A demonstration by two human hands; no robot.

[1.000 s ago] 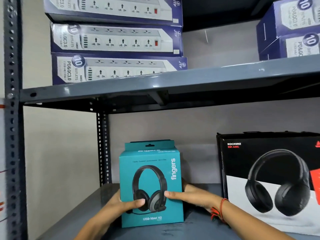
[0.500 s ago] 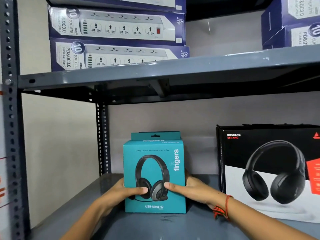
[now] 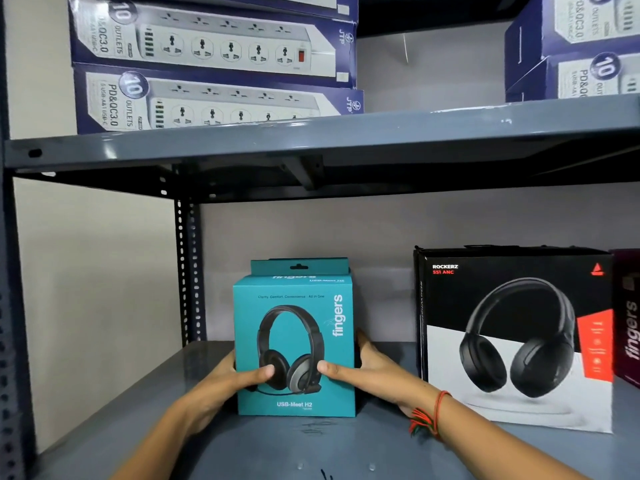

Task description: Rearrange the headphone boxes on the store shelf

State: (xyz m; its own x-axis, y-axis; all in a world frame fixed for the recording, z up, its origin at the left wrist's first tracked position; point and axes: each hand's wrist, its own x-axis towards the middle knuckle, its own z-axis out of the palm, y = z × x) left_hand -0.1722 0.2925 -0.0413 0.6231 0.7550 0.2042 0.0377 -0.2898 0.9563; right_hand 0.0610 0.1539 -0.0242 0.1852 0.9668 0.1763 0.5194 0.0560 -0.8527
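A teal headphone box (image 3: 294, 341) marked "fingers USB-Meet H2" stands upright on the grey metal shelf (image 3: 242, 448), its front facing me. My left hand (image 3: 228, 379) grips its left side, thumb across the front. My right hand (image 3: 374, 368) grips its right side, thumb likewise on the front; a red thread band circles that wrist. To the right stands a larger black-and-white headphone box (image 3: 516, 337) marked "Rockerz 551 ANC". A dark maroon "fingers" box (image 3: 628, 320) shows partly at the far right edge.
The upper shelf (image 3: 311, 143) carries stacked blue power-strip boxes (image 3: 214, 74) on the left and more (image 3: 575, 46) on the right. A perforated upright post (image 3: 187, 271) stands behind the teal box, left of it. A gap separates the teal and black boxes.
The teal box has moved farther back onto the shelf and now rests flat on it, both hands still on its sides. The view has shifted slightly downward and closer.
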